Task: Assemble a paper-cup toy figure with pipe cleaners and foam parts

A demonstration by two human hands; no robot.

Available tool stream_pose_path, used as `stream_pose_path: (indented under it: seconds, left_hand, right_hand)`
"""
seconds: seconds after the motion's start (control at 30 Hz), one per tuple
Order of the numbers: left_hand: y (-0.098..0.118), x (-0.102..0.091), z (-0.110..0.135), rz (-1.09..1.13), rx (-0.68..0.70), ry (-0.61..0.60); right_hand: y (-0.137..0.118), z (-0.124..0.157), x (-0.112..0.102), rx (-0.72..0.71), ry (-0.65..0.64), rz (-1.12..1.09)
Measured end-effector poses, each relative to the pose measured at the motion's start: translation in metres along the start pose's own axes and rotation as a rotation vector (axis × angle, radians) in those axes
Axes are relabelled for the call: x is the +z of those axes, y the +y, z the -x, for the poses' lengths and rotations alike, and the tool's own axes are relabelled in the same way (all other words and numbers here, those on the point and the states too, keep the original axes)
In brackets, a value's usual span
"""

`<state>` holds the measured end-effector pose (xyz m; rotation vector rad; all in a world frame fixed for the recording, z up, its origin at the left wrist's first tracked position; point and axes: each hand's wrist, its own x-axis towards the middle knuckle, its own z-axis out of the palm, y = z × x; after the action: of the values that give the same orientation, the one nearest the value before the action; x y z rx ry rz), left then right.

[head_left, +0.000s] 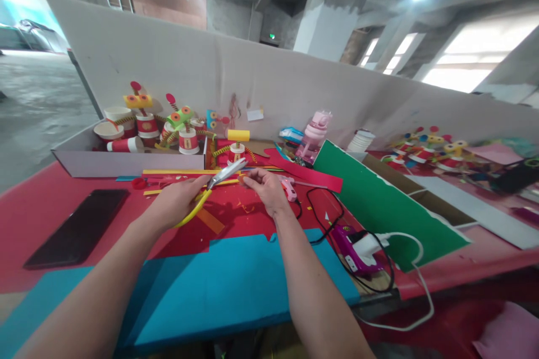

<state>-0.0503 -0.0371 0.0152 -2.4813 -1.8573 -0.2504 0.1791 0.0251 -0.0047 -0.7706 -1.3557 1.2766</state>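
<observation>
My left hand grips yellow-handled scissors, their metal blades pointing right and slightly up over the red table. My right hand is closed in a pinch at the blade tips, holding a small piece I cannot make out. Yellow paper strips and an orange strip lie just beyond and below the hands. A blue paper sheet lies under my forearms.
A black phone lies at left. Paper-cup robot figures fill a grey box behind. A green sheet, pink bottle, purple glue gun with cables, and a pink glue gun sit right. A grey partition backs the table.
</observation>
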Motion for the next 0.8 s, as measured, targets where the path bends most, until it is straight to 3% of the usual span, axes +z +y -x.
stream_pose_path:
  seconds: [0.13, 0.3, 0.57, 0.67, 0.73, 0.8]
  left_hand:
    - [-0.004, 0.002, -0.003, -0.088, -0.109, -0.039]
    - [-0.02, 0.004, -0.003, -0.03, -0.097, -0.117]
    - [-0.049, 0.011, 0.02, -0.005, -0.181, -0.161]
    - [-0.061, 0.007, 0.032, -0.005, -0.197, -0.19]
    - [-0.058, 0.0, 0.035, -0.089, -0.201, -0.175]
    - [-0.037, -0.006, 0.031, -0.215, -0.203, -0.086]
  right_hand:
    - [0.007, -0.003, 0.005, 0.01, 0.106, -0.077]
    - [0.023, -0.008, 0.009, 0.042, 0.227, -0.155]
    - [0.046, -0.003, 0.012, 0.105, 0.121, 0.002]
    - [0.047, -0.003, 0.005, 0.09, 0.138, 0.092]
    - [0.045, -0.005, -0.002, 0.127, 0.196, 0.045]
    - [0.043, -0.008, -0.009, 0.181, 0.263, -0.089]
